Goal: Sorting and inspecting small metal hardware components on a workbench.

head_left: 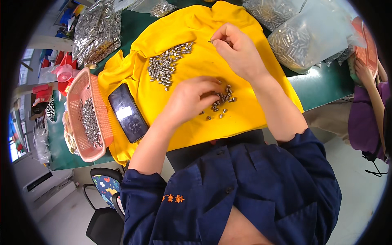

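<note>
My right hand [239, 53] is raised over the far middle of a yellow cloth [196, 126]. Its thumb and forefinger pinch a small dark metal piece [210, 41], mostly covered by the fingertips. Closer to me, my left hand [192, 98] hovers low beside a loose scatter of small metal parts [229, 99], its thumb and fingers apart. The fingers partly cover that scatter. Beyond the left hand lies a denser pile of short silvery cylindrical parts [162, 67] on the cloth.
To the left lie a black phone [128, 112] and a pink basket [107, 126] holding metal parts. Clear bags of parts stand at the back left [97, 32] and back right [290, 45]. On the far right, another person's hand [363, 72] touches a pink basket [367, 45].
</note>
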A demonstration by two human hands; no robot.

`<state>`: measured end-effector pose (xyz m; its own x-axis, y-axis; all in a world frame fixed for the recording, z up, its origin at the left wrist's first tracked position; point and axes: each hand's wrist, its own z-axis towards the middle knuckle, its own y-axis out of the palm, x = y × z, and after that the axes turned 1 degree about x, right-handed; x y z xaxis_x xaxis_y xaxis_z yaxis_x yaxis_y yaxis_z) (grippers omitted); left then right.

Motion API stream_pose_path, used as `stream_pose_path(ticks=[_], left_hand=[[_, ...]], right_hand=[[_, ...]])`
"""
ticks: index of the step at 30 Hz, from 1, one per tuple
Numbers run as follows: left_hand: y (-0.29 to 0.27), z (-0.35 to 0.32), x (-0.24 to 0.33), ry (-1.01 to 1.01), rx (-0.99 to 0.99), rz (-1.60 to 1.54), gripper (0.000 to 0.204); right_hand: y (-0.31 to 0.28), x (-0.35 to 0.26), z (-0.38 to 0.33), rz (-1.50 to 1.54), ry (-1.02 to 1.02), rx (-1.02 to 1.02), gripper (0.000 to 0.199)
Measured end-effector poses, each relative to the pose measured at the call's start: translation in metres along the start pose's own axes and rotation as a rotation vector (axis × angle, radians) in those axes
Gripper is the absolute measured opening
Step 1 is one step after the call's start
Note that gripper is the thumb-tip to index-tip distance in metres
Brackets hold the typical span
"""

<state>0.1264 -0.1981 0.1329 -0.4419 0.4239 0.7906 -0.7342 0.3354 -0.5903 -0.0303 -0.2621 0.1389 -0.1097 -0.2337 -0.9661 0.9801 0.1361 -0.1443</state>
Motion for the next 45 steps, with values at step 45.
stream_pose_path(ticks=[45], left_hand=[[-0.020,0.015,-0.035,-0.338,0.349,-1.066,0.015]], right_hand=[[0.007,-0.010,-0.009,0.035,0.102,-0.338,0.003]])
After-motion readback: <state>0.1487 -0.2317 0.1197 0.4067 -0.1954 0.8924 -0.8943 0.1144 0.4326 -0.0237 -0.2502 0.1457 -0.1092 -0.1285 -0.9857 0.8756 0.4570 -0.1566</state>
